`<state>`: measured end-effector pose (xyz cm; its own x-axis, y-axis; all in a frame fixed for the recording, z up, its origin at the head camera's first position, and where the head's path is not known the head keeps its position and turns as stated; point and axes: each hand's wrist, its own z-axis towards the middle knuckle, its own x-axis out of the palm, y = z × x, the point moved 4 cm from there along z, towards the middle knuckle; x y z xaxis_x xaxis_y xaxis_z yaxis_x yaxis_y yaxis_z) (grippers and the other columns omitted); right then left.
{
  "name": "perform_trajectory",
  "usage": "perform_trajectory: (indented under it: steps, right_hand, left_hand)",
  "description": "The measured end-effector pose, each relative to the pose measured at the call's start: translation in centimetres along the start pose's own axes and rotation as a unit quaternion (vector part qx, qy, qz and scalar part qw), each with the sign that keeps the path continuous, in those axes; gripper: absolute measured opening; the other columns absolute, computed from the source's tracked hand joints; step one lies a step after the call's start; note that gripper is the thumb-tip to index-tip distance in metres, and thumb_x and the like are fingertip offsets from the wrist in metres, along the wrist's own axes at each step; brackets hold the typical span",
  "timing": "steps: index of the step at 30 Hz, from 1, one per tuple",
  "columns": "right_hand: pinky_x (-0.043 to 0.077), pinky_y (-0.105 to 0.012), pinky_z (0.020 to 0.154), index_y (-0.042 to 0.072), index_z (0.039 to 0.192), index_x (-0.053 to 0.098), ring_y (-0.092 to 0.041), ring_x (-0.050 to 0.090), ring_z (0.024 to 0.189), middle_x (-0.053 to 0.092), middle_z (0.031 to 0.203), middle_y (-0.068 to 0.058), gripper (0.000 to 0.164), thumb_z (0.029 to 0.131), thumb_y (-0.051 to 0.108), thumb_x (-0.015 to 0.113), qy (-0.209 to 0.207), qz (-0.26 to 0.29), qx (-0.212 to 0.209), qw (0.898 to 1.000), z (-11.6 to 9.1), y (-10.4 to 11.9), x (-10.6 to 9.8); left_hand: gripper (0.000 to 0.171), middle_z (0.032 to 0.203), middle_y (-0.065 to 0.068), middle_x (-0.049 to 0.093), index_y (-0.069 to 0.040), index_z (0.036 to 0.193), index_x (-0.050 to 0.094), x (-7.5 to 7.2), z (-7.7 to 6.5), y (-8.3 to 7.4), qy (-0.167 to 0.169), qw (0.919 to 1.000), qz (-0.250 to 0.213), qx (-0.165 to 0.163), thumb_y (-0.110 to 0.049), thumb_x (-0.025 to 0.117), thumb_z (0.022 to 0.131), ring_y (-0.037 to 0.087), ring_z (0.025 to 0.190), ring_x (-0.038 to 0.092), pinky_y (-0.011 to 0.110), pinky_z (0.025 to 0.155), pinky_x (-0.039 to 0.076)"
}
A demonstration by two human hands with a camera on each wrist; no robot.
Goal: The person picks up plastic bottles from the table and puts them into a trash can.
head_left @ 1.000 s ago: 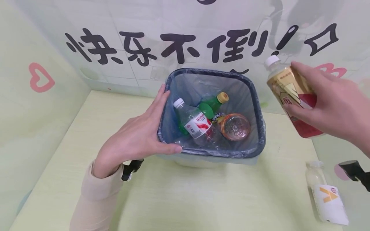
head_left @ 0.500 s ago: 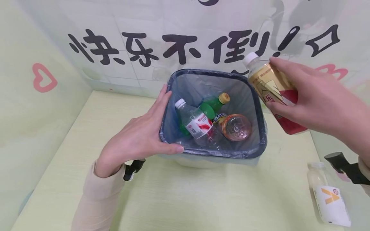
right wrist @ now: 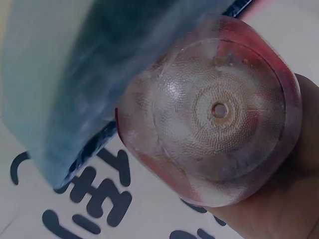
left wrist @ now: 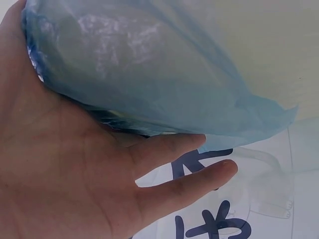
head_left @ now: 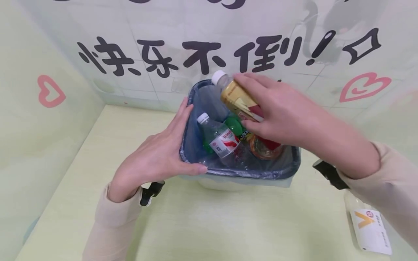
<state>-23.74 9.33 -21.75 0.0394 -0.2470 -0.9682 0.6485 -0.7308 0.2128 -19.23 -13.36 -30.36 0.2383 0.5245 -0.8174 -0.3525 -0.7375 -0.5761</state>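
Observation:
A trash bin with a dark rim and a thin plastic liner stands on the table. My left hand rests against its left corner, thumb along the front rim; straight, spread fingers touch the outside of the liner in the left wrist view. Over the bin's opening, my right hand grips a plastic drink bottle with a white cap and a gold-and-red label, tilted cap to the upper left. The right wrist view shows its round base. Beneath it lie a clear bottle and a green bottle.
An orange-tinted bottle in the bin is partly covered by the held one. At the table's right edge lies a bottle with a white label, partly behind the right sleeve. A wall with large black characters rises behind the bin.
My right hand has carried the gold-and-red bottle leftward, from right of the bin to over its opening. My left hand stays at the bin's corner.

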Motion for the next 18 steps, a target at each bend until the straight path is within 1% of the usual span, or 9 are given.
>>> perform_trajectory:
  steps: [2, 5, 10, 14, 18]
  right_hand:
    - [0.049, -0.051, 0.096, 0.010, 0.154, 0.035, -0.037, 0.055, 0.120, 0.043, 0.151, -0.018, 0.080, 0.086, 0.024, 0.074, 0.000, -0.005, -0.010, 1.000, 0.4, 0.6, 0.4]
    - [0.048, -0.051, 0.098, 0.010, 0.154, 0.036, -0.037, 0.055, 0.122, 0.043, 0.151, -0.017, 0.079, 0.086, 0.025, 0.074, 0.000, -0.010, -0.010, 1.000, 0.7, 1.1, 0.6]
    - [0.048, -0.051, 0.098, 0.012, 0.156, 0.032, -0.036, 0.057, 0.119, 0.042, 0.151, -0.016, 0.082, 0.086, 0.025, 0.073, 0.016, -0.007, 0.016, 1.000, 0.9, 1.5, 0.8]
    - [0.047, -0.049, 0.099, 0.011, 0.156, 0.031, -0.034, 0.057, 0.118, 0.042, 0.151, -0.017, 0.082, 0.086, 0.024, 0.073, 0.022, -0.003, 0.021, 1.000, 1.2, 1.9, 1.2]
    - [0.045, -0.050, 0.101, 0.010, 0.156, 0.030, -0.035, 0.054, 0.123, 0.039, 0.153, -0.018, 0.084, 0.086, 0.025, 0.074, 0.036, -0.006, 0.033, 0.999, 1.3, 2.5, 1.7]
  left_hand:
    - [0.131, 0.160, -0.022, -0.019, -0.028, 0.159, -0.009, 0.0, 0.0, 0.0, 0.000, 1.0000, -0.004, 0.001, -0.071, 0.076, 0.069, 0.024, 0.114, 0.059, 0.034, 0.068, 0.051]
    - [0.131, 0.160, -0.022, -0.019, -0.029, 0.159, -0.009, 0.0, 0.1, 0.0, 0.001, 1.0000, -0.006, 0.002, -0.072, 0.076, 0.069, 0.024, 0.114, 0.059, 0.034, 0.069, 0.052]
    - [0.131, 0.161, -0.021, -0.018, -0.028, 0.159, -0.009, 0.0, 0.2, 0.0, -0.001, 0.9999, -0.009, 0.008, -0.071, 0.076, 0.069, 0.023, 0.115, 0.058, 0.036, 0.072, 0.053]
    - [0.130, 0.162, -0.020, -0.016, -0.029, 0.159, -0.010, 0.0, 0.1, 0.0, -0.004, 0.9999, -0.011, 0.012, -0.069, 0.077, 0.070, 0.024, 0.113, 0.058, 0.036, 0.072, 0.053]
    - [0.130, 0.162, -0.020, -0.016, -0.029, 0.159, -0.011, 0.0, 0.0, 0.1, -0.001, 0.9999, -0.011, 0.005, -0.068, 0.077, 0.071, 0.023, 0.111, 0.058, 0.035, 0.069, 0.052]
